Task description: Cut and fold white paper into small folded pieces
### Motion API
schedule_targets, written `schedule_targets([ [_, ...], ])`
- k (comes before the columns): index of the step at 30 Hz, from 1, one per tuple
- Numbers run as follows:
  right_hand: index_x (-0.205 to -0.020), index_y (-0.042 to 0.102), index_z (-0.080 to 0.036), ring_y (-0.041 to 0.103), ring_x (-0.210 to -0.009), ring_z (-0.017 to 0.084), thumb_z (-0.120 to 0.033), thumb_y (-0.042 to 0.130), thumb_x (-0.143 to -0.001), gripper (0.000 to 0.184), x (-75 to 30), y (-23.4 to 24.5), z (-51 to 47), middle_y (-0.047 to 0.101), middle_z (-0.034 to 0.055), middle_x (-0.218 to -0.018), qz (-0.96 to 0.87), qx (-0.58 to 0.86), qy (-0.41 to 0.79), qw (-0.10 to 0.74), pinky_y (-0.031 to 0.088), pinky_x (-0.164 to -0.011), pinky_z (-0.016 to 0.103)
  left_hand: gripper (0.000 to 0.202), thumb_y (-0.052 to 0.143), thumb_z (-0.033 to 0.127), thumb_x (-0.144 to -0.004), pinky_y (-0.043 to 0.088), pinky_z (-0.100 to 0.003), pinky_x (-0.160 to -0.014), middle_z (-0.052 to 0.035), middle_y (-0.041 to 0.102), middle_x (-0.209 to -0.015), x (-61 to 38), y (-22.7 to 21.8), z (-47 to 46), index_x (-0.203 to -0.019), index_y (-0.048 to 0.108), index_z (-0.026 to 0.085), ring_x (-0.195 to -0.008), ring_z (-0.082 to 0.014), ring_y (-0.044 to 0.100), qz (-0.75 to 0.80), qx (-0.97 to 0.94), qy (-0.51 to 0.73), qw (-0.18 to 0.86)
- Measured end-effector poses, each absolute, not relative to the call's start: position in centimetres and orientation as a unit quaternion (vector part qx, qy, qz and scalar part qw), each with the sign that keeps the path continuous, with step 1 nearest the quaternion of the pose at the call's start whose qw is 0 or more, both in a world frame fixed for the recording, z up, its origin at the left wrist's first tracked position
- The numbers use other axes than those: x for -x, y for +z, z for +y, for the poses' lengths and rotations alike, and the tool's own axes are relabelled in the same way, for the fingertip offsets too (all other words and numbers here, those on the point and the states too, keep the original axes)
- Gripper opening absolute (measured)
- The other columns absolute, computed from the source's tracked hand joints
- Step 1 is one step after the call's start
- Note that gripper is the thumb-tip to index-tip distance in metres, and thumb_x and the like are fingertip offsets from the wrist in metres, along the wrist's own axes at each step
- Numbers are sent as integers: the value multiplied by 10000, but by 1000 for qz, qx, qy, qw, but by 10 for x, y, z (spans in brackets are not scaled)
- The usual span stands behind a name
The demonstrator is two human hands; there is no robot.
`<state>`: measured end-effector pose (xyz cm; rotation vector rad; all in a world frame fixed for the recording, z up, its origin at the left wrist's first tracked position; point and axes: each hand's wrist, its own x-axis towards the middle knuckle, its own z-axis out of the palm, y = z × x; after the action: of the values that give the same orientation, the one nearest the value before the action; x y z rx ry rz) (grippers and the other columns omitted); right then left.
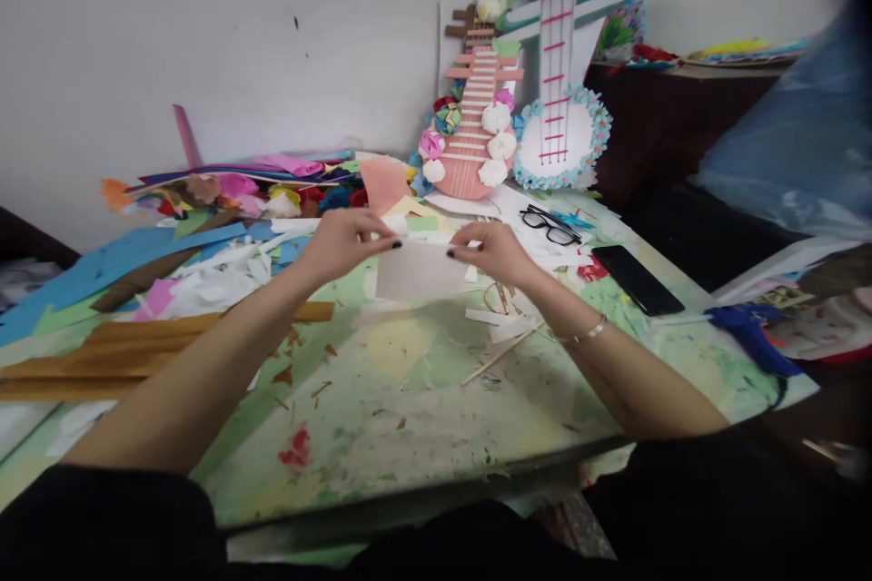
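Nearest me, past my black sleeves, spreads the table, its pale green top blotched with paint and a red smear. Thin, curled brown scraps are scattered over it.

My left hand has thumb and fingers closed on the upper left corner of a white sheet, smooth, thin and roughly rectangular. My right hand pinches the opposite upper corner the same way, a slim bracelet round that wrist. The sheet hangs between my hands over the middle of the table; whether its lower edge touches down I can't tell.

By my right forearm lie a slender, pale stick, white paper strips and scissors with looped, gold-coloured handles. Beneath my left arm are folded, creased lengths of ochre-brown paper, with crumpled white shreds beyond.

Farther right are a glossy black phone and dark-framed glasses. Behind, ruffled paper scraps pile up in many colours. Two lute-shaped pieces lean upright: a pink one trimmed with crumpled paper flowers, and a white-bodied one rimmed in small blue petals, its dark strings crossed by magenta bars. The bundle at far right is too blurred to read any print.
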<state>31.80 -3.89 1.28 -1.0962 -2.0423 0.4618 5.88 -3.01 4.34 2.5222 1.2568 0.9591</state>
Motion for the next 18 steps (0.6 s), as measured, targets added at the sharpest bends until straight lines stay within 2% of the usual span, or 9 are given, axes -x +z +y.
schedule_targets([
  [2,-786,746,-156,638,-744,177,-193,681,-740,88,-328,33,-13,726,45,-791,-785,471,112,386,451,-694,294,162,732,334,-718,385,-249,-561,-44,713,-733,-75,59,1,-742,758,175,-590,-131,558,441,-837,319,55],
  [5,-799,763,-140,643,-712,203,-176,676,-740,111,-341,49,21,728,69,-759,-771,508,25,384,464,-677,316,146,722,292,-728,365,-244,-539,-30,672,-586,-99,74,37,-727,756,150,-543,-129,541,454,-823,339,40],
  [8,-869,760,-150,655,-837,216,-145,597,-807,174,-350,46,38,737,86,-898,-787,453,-51,416,487,-778,335,203,649,309,-792,391,-241,-529,-19,654,-525,-110,72,52,-739,750,140,-476,-124,548,446,-820,354,59],
  [10,-930,749,-152,642,-961,220,-167,544,-863,216,-354,33,38,721,99,-1020,-796,428,-76,422,487,-847,342,253,603,324,-822,420,-247,-563,-38,688,-574,-110,57,53,-714,739,140,-549,-156,616,424,-825,372,37],
  [12,-953,737,-147,630,-1005,217,-169,502,-893,243,-356,12,32,703,113,-1081,-812,424,-80,393,490,-861,344,199,605,298,-817,453,-265,-621,-61,744,-735,-107,32,48,-824,751,163,-678,-195,670,395,-837,378,18],
  [14,-918,737,-164,641,-961,207,-145,521,-877,221,-357,-13,20,715,99,-1031,-828,419,-73,366,495,-847,337,206,570,269,-839,483,-278,-658,-74,757,-841,-104,1,40,-885,750,179,-722,-202,690,388,-844,369,26],
  [18,-851,723,-178,620,-908,190,-84,541,-838,205,-355,-56,-3,718,80,-933,-854,415,-58,309,486,-814,323,190,567,263,-848,525,-314,-747,-66,755,-905,-101,-53,21,-902,743,215,-814,-209,700,373,-859,347,46],
])
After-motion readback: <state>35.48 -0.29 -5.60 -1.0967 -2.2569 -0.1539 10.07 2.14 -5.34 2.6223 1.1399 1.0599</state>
